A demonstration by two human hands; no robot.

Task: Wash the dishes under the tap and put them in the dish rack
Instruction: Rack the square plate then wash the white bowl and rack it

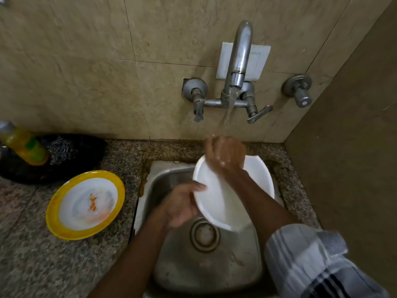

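While the water runs from the curved grey metal tap on the beige tiled wall, the person stands at the speckled granite counter and works over the small steel sink. In the sink, held up and tilted, is the round white plastic plate; its high edge points to the wall and its low edge hangs above the drain.

The left hand grips the plate at its left rim, the thumb lying on the inner face and the fingers curled behind it. The right hand is at the far rim, directly under the stream, with the fingers bent together like a loose fist; I cannot tell if it pinches the rim or only rubs it.

On the counter to the left, well apart from the sink, lies a round white plate with a yellow rim, with orange food marks on it, not yet washed. Behind it sits a black tray with a steel scrubber and a yellow bottle of liquid soap.

No dish rack is visible. I judge the left hand is nearer to the dirty plate, so it would reach for it.
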